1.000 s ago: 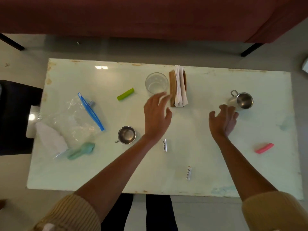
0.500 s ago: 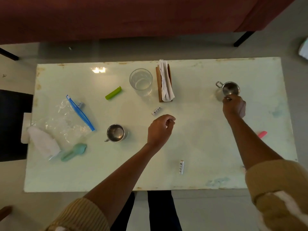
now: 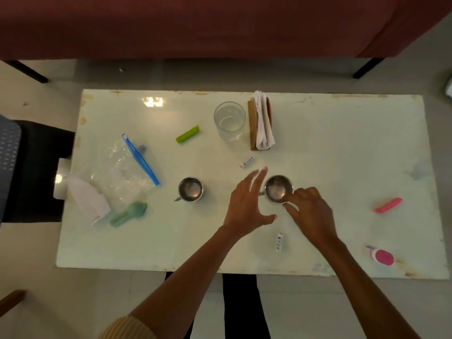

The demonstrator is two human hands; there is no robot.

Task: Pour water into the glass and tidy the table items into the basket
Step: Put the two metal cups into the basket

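1. I see the glass (image 3: 229, 121) standing upright near the far edge of the tabletop (image 3: 342, 155), just left of a brown napkin holder (image 3: 252, 123) stuffed with white napkins. It looks to have a little clear liquid low down, though I cannot be sure.
2. The steel cup (image 3: 278, 189) is at mid-tabletop, nearer me than the glass, mouth up. Its inside shines, and I cannot tell whether it holds water.
3. The right hand (image 3: 310, 214) has its fingers curled, pinching that cup at its near right rim.
4. The left hand (image 3: 247, 204) is spread wide with straight fingers and holds nothing. Its fingertips lie just beside the cup's left side; contact is unclear.
5. A second steel cup (image 3: 190, 189) stands apart to the left and looks empty.
6. Farther out lie two small white tubes (image 3: 246, 161), a green clip (image 3: 187, 134), a pink clip (image 3: 387, 205) and a clear zip bag (image 3: 122, 172) with a blue slider.
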